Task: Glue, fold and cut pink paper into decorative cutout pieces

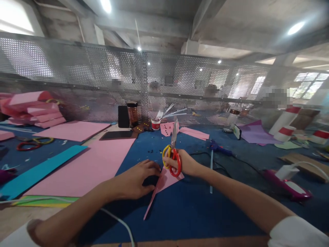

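My right hand (pixel 185 162) grips a pair of scissors (pixel 174 133) by its red and yellow handles, with the metal blades together and pointing away from me. Below the handles lies a small piece of pink paper (pixel 167 181); a narrow flap of it sticks out toward me. The fingers of my right hand are close over its far end, and I cannot tell whether they press on it. My left hand (pixel 136 179) rests palm down at the paper's left edge, thumb and fingers apart, fingertips touching or nearly touching it.
Large pink sheets (pixel 89 168) and a blue strip (pixel 43 171) lie left. Ahead stand a red-and-white cup (pixel 155 124) and a jar (pixel 133 115) before a perforated metal screen (pixel 164 75). A glue gun (pixel 218 147) with its cord and purple paper (pixel 257 132) are right.
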Demonstrator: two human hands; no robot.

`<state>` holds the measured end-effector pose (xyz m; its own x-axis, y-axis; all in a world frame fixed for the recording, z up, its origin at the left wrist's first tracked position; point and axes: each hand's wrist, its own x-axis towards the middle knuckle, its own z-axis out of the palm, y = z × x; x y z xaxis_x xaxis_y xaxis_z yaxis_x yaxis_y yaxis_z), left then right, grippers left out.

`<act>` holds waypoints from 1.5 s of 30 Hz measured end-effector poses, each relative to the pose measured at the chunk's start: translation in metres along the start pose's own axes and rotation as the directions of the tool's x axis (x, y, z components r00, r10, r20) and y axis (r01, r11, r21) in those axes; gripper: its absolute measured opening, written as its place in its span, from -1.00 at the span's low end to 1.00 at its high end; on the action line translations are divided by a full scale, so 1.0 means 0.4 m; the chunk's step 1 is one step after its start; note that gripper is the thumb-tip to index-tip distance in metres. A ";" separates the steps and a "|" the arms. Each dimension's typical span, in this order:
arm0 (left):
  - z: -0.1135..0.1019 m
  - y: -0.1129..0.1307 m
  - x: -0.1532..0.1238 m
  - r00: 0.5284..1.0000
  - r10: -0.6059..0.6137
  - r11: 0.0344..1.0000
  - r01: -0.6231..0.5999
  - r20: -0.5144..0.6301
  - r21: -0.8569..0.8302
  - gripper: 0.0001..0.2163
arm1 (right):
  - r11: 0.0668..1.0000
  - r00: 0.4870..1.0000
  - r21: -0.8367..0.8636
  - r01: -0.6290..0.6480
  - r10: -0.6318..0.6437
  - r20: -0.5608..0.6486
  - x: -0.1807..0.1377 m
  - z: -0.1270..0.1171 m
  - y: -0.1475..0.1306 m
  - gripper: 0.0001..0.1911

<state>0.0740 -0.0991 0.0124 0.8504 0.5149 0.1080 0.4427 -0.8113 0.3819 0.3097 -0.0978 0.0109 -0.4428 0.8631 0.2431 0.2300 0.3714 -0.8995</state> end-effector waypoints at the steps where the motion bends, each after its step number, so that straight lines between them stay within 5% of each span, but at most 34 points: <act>1: 0.000 0.000 0.000 1.000 -0.003 1.000 0.003 0.001 -0.002 -0.60 | 1.000 1.000 -0.009 -0.002 0.002 0.012 -0.003 0.005 0.006 -0.66; 13: 0.008 -0.006 0.007 1.000 -0.005 1.000 0.005 0.009 0.012 -0.70 | 0.993 0.991 0.057 -0.105 0.100 0.084 0.017 0.008 0.062 -0.60; 24: 0.008 -0.009 0.005 1.000 0.013 1.000 -0.013 -0.003 0.011 -0.67 | 0.995 0.995 0.033 -0.091 0.093 -0.041 0.038 -0.029 0.078 -0.62; 33: 0.005 -0.004 0.005 1.000 0.015 1.000 -0.015 -0.001 0.009 -0.70 | 0.998 0.996 0.035 -0.055 0.053 0.069 0.029 -0.006 0.071 -0.61; 45: 0.008 -0.010 0.002 1.000 0.028 1.000 -0.028 -0.015 -0.012 -0.68 | 0.998 0.997 -0.045 -0.047 0.044 -0.069 0.064 -0.068 0.116 -0.59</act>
<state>0.0741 -0.0963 0.0080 0.8580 0.4963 0.1320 0.4155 -0.8219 0.3896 0.3326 -0.0490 -0.0148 -0.3715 0.9002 0.2274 0.2895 0.3450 -0.8928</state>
